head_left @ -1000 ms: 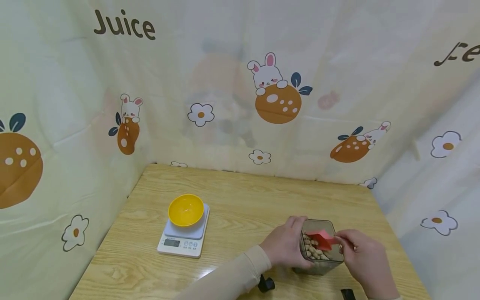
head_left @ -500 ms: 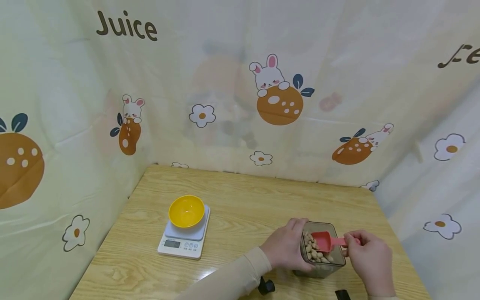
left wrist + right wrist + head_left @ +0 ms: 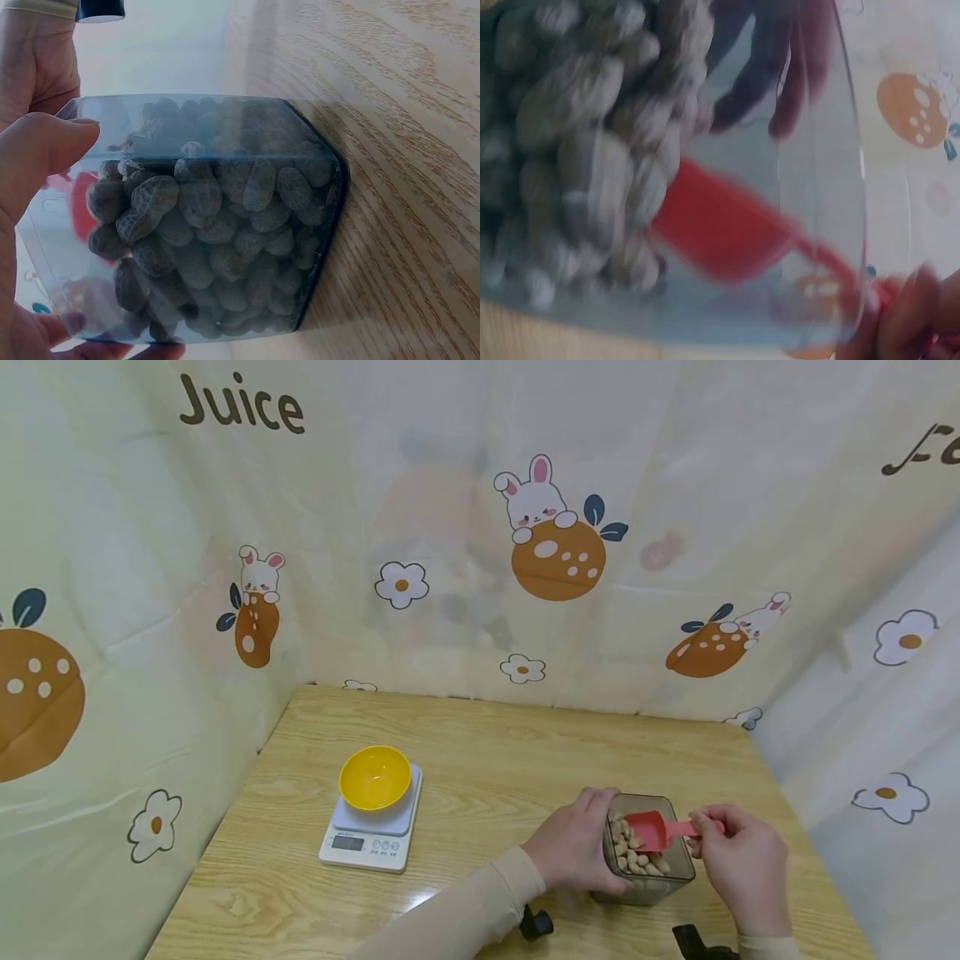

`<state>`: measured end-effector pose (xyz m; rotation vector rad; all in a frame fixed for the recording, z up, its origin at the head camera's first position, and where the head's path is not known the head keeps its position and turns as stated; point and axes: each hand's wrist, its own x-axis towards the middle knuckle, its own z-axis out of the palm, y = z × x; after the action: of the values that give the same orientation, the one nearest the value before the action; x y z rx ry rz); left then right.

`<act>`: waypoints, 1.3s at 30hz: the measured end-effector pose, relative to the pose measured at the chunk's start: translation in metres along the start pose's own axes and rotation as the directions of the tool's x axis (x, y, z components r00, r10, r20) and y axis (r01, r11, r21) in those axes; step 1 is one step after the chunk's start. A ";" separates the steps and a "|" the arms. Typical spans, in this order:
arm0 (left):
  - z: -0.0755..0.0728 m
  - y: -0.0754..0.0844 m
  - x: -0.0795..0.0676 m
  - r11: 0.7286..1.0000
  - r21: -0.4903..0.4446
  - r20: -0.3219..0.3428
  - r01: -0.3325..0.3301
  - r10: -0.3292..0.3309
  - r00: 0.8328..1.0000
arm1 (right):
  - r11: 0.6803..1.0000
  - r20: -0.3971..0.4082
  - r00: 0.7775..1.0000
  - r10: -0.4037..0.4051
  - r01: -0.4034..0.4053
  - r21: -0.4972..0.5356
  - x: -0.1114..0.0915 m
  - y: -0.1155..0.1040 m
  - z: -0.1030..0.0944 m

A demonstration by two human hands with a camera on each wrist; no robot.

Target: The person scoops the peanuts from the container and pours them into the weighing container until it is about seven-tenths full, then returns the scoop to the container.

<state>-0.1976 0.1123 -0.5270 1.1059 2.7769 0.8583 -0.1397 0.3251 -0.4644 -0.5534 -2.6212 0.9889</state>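
The red scoop (image 3: 647, 832) lies inside the transparent container (image 3: 645, 893), just left of the right hand (image 3: 746, 864), its front edge against the unshelled peanuts (image 3: 628, 852). A second ago it was tipped over them with most of its handle hidden; now its bowl has turned and the handle shows across the rim. The right hand, slightly farther right than then, pinches the handle between thumb and fingers. The left hand (image 3: 573, 845) remains wrapped around the container's near-left side, thumb and fingers on opposite walls. Well left of that hand, the yellow bowl (image 3: 375, 779) stays on the digital kitchen scale (image 3: 365, 853) upon the worktop (image 3: 480, 752).
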 end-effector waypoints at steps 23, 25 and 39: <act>-0.003 0.001 -0.001 1.000 0.017 0.012 0.010 -0.011 1.000 | 0.989 0.080 0.987 0.143 -0.145 0.023 0.003 0.008 -0.001; -0.002 0.000 0.000 1.000 0.022 0.010 0.007 -0.007 1.000 | 0.981 0.112 0.977 0.183 -0.189 0.047 0.005 0.009 -0.003; -0.001 0.000 0.000 1.000 0.021 0.018 0.014 -0.014 1.000 | 0.999 0.043 0.998 -0.047 0.047 0.015 -0.003 0.016 0.003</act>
<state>-0.1983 0.1114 -0.5261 1.0904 2.7817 0.8146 -0.1342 0.3326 -0.4780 -0.4700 -2.6502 1.0152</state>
